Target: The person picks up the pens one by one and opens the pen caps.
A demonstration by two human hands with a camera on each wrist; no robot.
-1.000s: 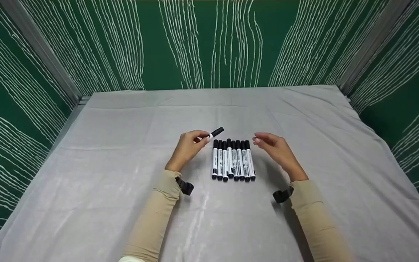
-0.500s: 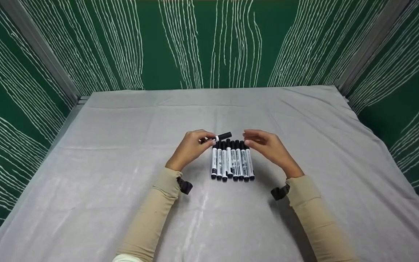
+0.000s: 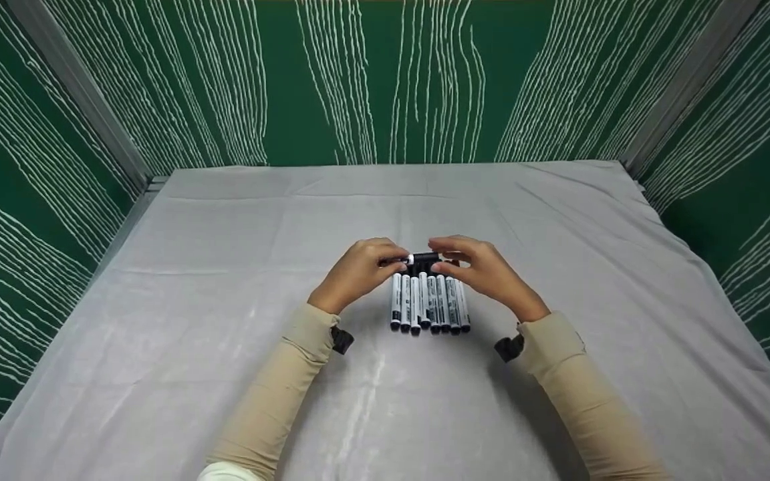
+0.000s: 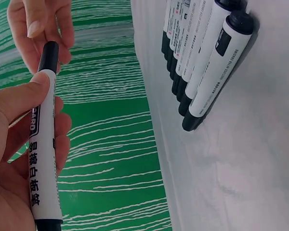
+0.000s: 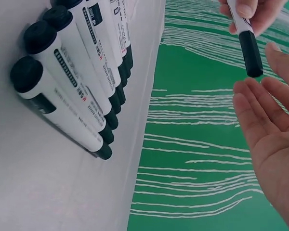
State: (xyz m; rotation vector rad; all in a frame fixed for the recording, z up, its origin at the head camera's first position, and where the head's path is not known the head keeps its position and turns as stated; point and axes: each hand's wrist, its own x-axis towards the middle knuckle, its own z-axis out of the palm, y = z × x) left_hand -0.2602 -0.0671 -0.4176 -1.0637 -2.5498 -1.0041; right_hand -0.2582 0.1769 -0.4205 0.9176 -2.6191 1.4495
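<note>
My left hand (image 3: 361,272) grips a whiteboard marker (image 4: 47,159) by its white barrel, thumb on one side and fingers behind. Its black cap (image 3: 426,257) points toward my right hand (image 3: 492,272). In the right wrist view the thumb and fingers of that hand spread apart around the cap's end, not closed on it. Below both hands, a row of whiteboard markers (image 3: 442,304) lies side by side on the cloth, white barrels with black caps at the far end. The hands and the held marker partly cover those caps in the head view.
A grey cloth (image 3: 224,234) with creases covers the table. Green panels (image 3: 318,140) with white wavy lines rise behind and at both sides, joined by grey posts (image 3: 682,93) at the corners. Black wrist cameras (image 3: 509,349) sit on both wrists.
My left hand has moved right with the marker, turning it from slanted to nearly level. My right hand has come left, so its fingers now surround the cap's end.
</note>
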